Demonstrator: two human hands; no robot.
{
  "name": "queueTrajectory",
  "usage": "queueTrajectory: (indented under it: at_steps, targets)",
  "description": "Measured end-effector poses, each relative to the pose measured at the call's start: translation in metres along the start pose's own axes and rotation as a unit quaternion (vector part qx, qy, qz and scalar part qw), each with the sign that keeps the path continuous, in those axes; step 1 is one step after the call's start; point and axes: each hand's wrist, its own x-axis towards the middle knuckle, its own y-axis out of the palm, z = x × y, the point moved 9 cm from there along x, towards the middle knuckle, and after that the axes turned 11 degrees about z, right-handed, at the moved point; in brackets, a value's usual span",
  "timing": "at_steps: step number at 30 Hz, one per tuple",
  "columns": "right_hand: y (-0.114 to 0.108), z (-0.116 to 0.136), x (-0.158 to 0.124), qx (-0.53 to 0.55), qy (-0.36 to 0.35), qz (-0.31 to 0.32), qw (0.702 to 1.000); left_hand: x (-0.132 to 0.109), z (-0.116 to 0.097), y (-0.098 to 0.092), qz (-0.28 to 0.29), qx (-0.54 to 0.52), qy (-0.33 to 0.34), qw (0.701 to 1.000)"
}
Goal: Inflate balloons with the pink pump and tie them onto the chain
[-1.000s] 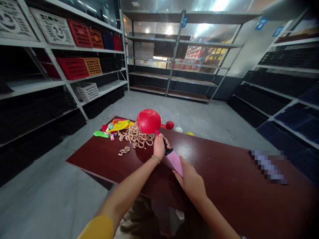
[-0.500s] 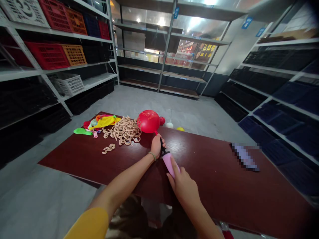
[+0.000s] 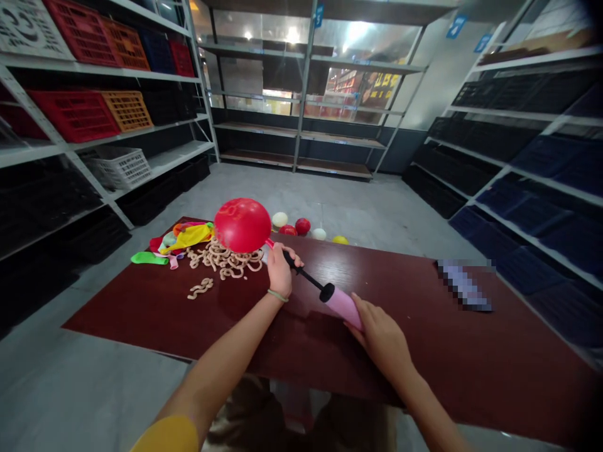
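Note:
My left hand (image 3: 281,269) is closed around the black nozzle end of a balloon pump, where the neck of a red balloon (image 3: 242,225) meets it. The balloon is partly inflated and tilts up to the left, over a pile of tan curly pieces (image 3: 221,258). My right hand (image 3: 382,333) grips the pink barrel of the balloon pump (image 3: 345,306). A length of black rod shows between the barrel and my left hand, so the pump is drawn out.
Flat, uninflated balloons (image 3: 191,237) in several colours lie at the left of the dark red table (image 3: 438,364). A pixelated purple item (image 3: 464,285) is on its right side. Several inflated balloons (image 3: 303,226) show beyond the far edge. Shelves with crates (image 3: 125,110) stand around.
My hands have moved apart and the pump's black rod now shows. The red balloon has shifted left and looks larger. More balloons are visible beyond the table.

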Motion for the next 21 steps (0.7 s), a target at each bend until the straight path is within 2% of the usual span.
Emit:
queueTrajectory:
  at_steps: [2, 4, 8, 10, 12, 15, 18, 21]
  targets:
    - [0.002, -0.013, 0.024, 0.007, 0.032, 0.006, 0.999, -0.004, -0.014, 0.001, -0.013, 0.014, 0.052, 0.998]
    - [0.006, -0.011, 0.054, 0.043, 0.071, 0.011, 0.997, -0.007, -0.024, -0.004, -0.041, 0.025, 0.1, 0.994]
    - [0.016, 0.036, 0.107, 0.102, 0.048, 0.025, 0.993, -0.002, -0.026, -0.027, -0.102, 0.048, 0.119, 0.986]
    - [0.017, 0.049, 0.121, 0.105, 0.047, 0.011, 0.993, 0.005, -0.025, -0.038, -0.12, 0.059, 0.113, 0.985]
    - [0.021, 0.052, 0.127, 0.096, 0.014, 0.016, 0.995, 0.013, -0.027, -0.044, -0.126, 0.068, 0.112, 0.983]
    - [0.029, 0.029, 0.126, 0.078, -0.011, 0.03, 0.996, 0.023, -0.034, -0.049, -0.13, 0.081, 0.118, 0.981]
    - [0.032, -0.01, 0.122, 0.094, 0.042, 0.004, 0.995, 0.031, -0.042, -0.059, -0.151, 0.085, 0.128, 0.976]
    - [0.032, -0.026, 0.119, 0.118, 0.103, -0.026, 0.987, 0.033, -0.044, -0.07, -0.185, 0.084, 0.132, 0.97]
